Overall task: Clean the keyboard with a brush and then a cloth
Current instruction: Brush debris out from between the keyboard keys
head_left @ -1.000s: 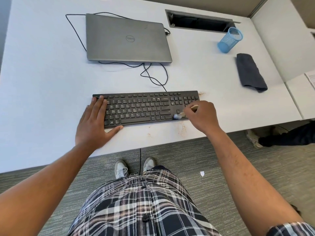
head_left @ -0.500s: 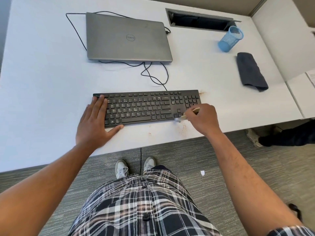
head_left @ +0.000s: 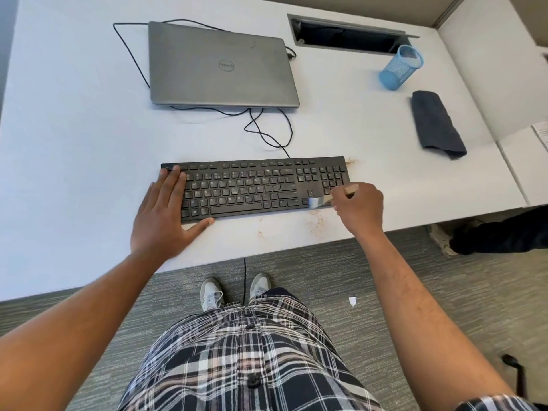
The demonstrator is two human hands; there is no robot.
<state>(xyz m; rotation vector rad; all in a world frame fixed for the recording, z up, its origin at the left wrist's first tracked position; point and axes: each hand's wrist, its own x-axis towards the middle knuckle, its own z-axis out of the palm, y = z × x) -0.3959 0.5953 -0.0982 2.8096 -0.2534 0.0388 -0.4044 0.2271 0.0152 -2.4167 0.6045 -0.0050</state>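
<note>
Keyboard [head_left: 255,188]: black, flat on the white desk [head_left: 74,143] near its front edge, cable running back toward the closed laptop [head_left: 219,65].
Brush [head_left: 320,200]: bristles on the arrow keys beside the number pad, wooden handle angled up to the right.
Right hand [head_left: 357,207]: clenched around the brush handle, low enough to flick crumbs off the front edge.
Left hand [head_left: 164,216]: flat and released, fingers over the left keys, likely pinning the board against sliding.
Debris [head_left: 318,223]: brownish specks on the desk just in front of the brush.
Cloth [head_left: 437,124]: dark, folded, well apart at right, near the blue mesh cup [head_left: 400,68], apparently waiting for the wiping step.
</note>
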